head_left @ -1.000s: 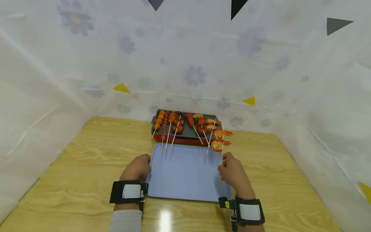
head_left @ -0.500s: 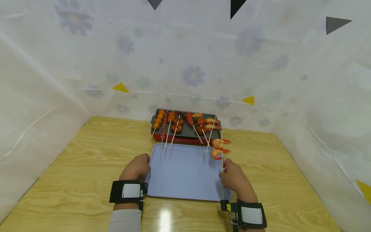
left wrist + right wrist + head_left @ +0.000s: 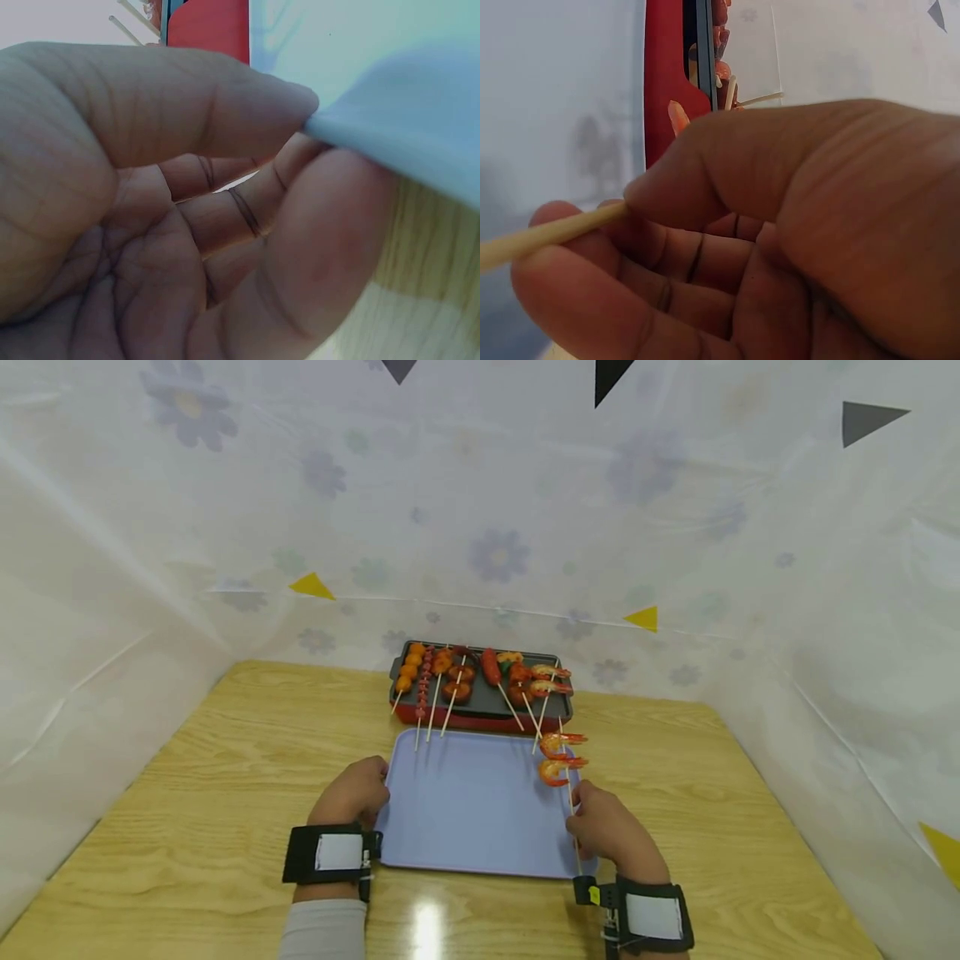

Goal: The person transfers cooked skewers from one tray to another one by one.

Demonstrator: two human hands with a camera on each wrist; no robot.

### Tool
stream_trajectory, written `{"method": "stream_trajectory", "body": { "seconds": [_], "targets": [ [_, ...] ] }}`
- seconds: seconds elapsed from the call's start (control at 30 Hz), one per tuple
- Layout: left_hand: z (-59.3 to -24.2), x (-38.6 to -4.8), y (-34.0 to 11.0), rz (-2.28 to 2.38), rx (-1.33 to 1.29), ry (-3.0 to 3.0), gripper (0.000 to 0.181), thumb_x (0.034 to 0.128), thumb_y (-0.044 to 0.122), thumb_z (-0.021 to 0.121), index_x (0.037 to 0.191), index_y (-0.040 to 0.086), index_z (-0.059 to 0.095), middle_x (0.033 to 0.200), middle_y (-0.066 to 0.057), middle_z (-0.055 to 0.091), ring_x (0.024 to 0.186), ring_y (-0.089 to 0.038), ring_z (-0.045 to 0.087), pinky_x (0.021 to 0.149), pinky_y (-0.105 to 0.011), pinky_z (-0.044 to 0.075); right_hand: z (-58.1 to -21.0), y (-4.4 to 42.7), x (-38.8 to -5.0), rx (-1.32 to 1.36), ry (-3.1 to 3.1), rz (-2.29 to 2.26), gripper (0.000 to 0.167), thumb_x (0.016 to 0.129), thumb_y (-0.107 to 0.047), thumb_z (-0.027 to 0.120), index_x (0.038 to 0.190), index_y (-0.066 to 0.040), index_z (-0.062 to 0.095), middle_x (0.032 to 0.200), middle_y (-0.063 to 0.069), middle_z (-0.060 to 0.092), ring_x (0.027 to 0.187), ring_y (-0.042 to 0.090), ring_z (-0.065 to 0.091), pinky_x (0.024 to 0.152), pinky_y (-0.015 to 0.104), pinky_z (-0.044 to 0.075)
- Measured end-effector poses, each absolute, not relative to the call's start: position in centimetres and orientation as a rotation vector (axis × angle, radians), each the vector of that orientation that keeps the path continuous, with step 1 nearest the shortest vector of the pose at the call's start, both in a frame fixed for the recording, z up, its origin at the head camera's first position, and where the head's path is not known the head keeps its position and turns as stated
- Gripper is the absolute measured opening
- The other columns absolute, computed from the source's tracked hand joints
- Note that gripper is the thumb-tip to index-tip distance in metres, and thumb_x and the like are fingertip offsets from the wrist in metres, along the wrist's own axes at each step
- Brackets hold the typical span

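A lavender rectangular tray lies on the wooden table. My left hand pinches its left edge; in the left wrist view, the thumb and a finger sit on either side of the tray rim. Over the tray's right side, my right hand holds a shrimp skewer carrying two orange-red shrimp. The right wrist view shows the skewer's wooden stick between thumb and fingers. Whether the shrimp touch the tray I cannot tell.
Behind the tray stands a red electric grill with a dark plate. Several skewers lie on it, including orange balls, a sausage and another shrimp skewer. Some sticks jut out over the tray's back edge. Pale flowered sheeting surrounds the table.
My right hand has drawn the shrimp skewer back toward me, away from the grill, and its tip has swung left over the tray. The left hand keeps its hold on the tray edge.
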State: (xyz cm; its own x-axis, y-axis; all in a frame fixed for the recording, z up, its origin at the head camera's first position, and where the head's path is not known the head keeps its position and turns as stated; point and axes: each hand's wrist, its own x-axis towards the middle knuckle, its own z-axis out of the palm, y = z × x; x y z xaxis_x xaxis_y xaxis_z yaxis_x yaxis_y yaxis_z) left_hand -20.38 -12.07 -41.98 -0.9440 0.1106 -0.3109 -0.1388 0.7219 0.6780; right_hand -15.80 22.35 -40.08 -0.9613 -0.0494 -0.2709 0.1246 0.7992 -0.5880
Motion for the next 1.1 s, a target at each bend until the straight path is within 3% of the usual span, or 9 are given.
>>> {"method": "stream_trajectory", "body": {
  "seconds": [0.57, 1.1],
  "targets": [
    [-42.0, -20.5, -12.2, 1.052, -0.021, 2.590, 0.035, 0.0822, -0.008, 0.052, 0.117, -0.009, 0.055, 0.087, -0.014, 0.060, 0.061, -0.025, 0.061, 0.050, -0.032, 0.050, -40.4, 22.4, -15.6, 0.055, 2.688, -0.896, 0.018, 0.085, 0.003, 0.054, 0.103, 0.001, 0.052, 0.066, 0.009, 0.058, 0.050, 0.021, 0.057, 0.048, 0.031, 0.040],
    [-41.8, -20.4, -12.1, 1.033, -0.039, 2.587, 0.038, 0.0836, -0.009, 0.052, 0.121, -0.010, 0.054, 0.091, -0.015, 0.061, 0.062, -0.024, 0.060, 0.051, -0.032, 0.050, -41.3, 22.5, -16.2, 0.118, 2.676, -0.833, 0.017, 0.087, -0.001, 0.057, 0.104, 0.001, 0.055, 0.074, 0.009, 0.058, 0.056, 0.021, 0.059, 0.052, 0.032, 0.044]
  ]
}}
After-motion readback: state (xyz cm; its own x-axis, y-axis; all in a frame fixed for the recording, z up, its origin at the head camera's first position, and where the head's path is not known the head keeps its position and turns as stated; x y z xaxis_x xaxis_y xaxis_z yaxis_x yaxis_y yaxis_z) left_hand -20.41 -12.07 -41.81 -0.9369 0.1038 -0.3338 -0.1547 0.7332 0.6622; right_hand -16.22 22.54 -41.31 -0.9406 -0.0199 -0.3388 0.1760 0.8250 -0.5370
